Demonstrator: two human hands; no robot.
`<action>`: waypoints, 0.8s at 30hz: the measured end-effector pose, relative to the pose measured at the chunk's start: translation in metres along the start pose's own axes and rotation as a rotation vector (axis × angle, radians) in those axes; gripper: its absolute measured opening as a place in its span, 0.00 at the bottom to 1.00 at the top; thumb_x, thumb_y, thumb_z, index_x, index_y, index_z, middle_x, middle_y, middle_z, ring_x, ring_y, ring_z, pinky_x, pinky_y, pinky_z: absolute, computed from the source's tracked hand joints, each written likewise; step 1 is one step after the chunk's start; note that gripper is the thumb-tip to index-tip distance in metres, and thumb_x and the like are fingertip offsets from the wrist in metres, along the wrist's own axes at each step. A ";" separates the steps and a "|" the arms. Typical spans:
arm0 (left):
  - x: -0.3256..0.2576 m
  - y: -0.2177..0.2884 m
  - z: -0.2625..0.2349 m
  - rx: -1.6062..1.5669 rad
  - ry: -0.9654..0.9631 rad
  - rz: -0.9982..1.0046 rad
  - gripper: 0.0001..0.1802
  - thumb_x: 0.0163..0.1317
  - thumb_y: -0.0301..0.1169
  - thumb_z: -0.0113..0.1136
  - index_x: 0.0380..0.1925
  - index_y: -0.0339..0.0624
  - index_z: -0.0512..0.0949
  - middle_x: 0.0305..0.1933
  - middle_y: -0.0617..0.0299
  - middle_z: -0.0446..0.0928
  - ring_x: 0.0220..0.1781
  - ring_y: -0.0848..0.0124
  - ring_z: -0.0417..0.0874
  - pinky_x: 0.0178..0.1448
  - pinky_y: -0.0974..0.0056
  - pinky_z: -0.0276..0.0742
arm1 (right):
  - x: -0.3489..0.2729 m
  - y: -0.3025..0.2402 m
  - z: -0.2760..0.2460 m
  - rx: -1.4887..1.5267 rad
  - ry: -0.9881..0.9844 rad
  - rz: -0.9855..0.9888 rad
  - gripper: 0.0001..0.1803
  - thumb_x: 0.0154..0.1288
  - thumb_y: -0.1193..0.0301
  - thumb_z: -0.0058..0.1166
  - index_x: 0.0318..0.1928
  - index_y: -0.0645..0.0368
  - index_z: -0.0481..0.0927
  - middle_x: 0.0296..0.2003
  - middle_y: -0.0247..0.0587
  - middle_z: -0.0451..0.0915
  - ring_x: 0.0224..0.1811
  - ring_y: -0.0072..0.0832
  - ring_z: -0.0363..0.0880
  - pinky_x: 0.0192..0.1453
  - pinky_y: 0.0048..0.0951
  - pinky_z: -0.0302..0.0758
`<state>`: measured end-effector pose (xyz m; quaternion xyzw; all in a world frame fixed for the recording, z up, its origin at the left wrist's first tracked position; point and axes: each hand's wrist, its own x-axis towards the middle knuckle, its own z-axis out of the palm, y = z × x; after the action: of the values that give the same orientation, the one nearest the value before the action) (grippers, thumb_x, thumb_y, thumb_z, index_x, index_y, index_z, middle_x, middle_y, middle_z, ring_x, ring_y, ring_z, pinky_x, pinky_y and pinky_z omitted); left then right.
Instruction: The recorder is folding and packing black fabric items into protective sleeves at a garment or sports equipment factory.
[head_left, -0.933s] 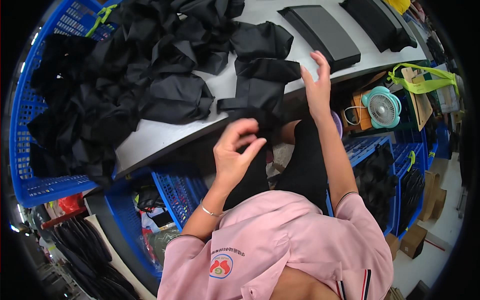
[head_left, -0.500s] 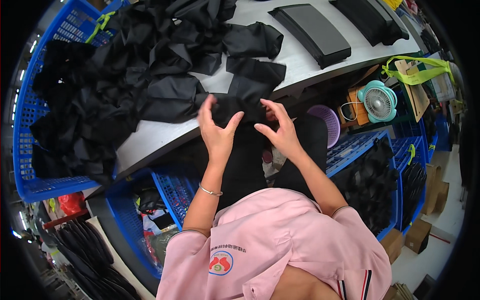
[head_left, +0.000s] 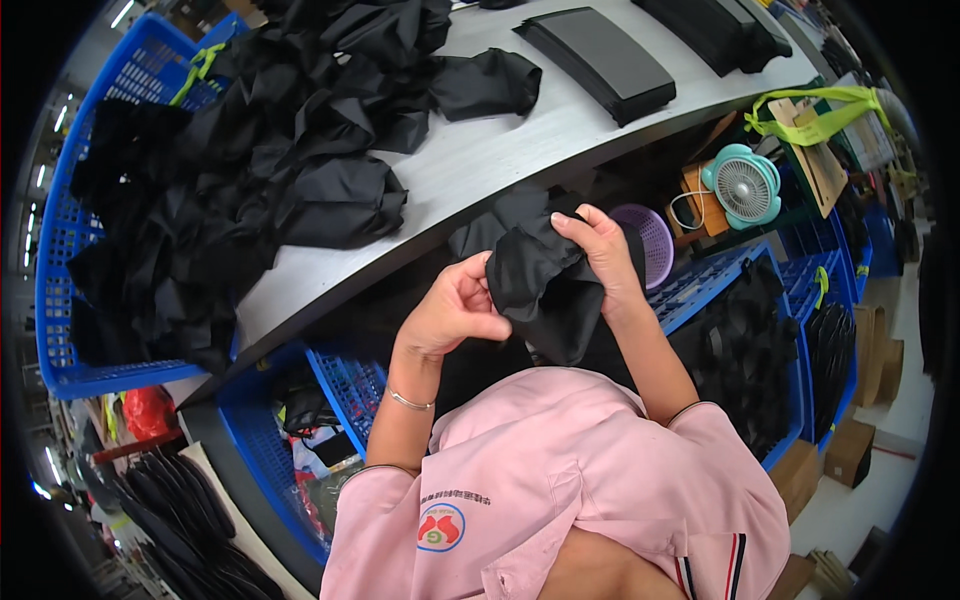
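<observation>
A piece of black fabric (head_left: 540, 270) hangs bunched in front of my body, off the table's edge. My left hand (head_left: 455, 308) pinches its left side, the thumb stretched out along it. At its upper right, my right hand (head_left: 602, 250) grips the cloth between thumb and fingers. To the left, a large heap of similar black fabric pieces (head_left: 240, 170) covers the table and spills into a blue basket. One loose black piece (head_left: 350, 200) lies at the heap's near edge.
Flat stacks of dark panels (head_left: 600, 62) lie along the far side of the pale table (head_left: 470, 150). A blue basket (head_left: 55, 290) stands at the left. Under the table's right part are a turquoise fan (head_left: 742, 188) and a purple basket (head_left: 655, 250). Blue crates (head_left: 790, 330) stand at my right.
The black fabric has come off the table edge toward my body. My hands, spread apart before, are now closed on it. The view has shifted slightly.
</observation>
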<state>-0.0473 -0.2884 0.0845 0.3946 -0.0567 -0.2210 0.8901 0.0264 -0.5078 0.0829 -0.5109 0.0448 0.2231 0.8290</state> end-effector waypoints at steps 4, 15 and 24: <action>0.009 -0.008 0.008 0.082 0.214 0.063 0.21 0.52 0.12 0.68 0.46 0.37 0.80 0.45 0.64 0.83 0.46 0.77 0.83 0.53 0.69 0.80 | -0.028 0.004 0.001 0.113 0.025 0.113 0.12 0.69 0.63 0.62 0.44 0.57 0.82 0.39 0.32 0.83 0.40 0.18 0.80 0.47 0.24 0.77; 0.010 -0.051 0.012 0.862 0.541 0.419 0.11 0.51 0.15 0.56 0.36 0.32 0.79 0.38 0.61 0.80 0.40 0.74 0.80 0.45 0.70 0.75 | -0.056 0.031 -0.008 -0.093 -0.288 0.189 0.18 0.61 0.74 0.65 0.51 0.63 0.79 0.42 0.30 0.82 0.45 0.16 0.79 0.52 0.19 0.76; 0.005 -0.054 0.014 0.316 0.716 0.197 0.04 0.69 0.24 0.56 0.42 0.41 0.77 0.41 0.65 0.80 0.29 0.80 0.79 0.28 0.76 0.72 | -0.040 0.021 -0.053 -0.325 0.276 -0.086 0.04 0.69 0.71 0.55 0.40 0.58 0.76 0.24 0.30 0.79 0.23 0.16 0.76 0.27 0.25 0.73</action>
<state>-0.0654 -0.3324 0.0543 0.5714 0.1860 0.0282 0.7988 -0.0099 -0.5581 0.0523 -0.6650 0.0996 0.1198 0.7305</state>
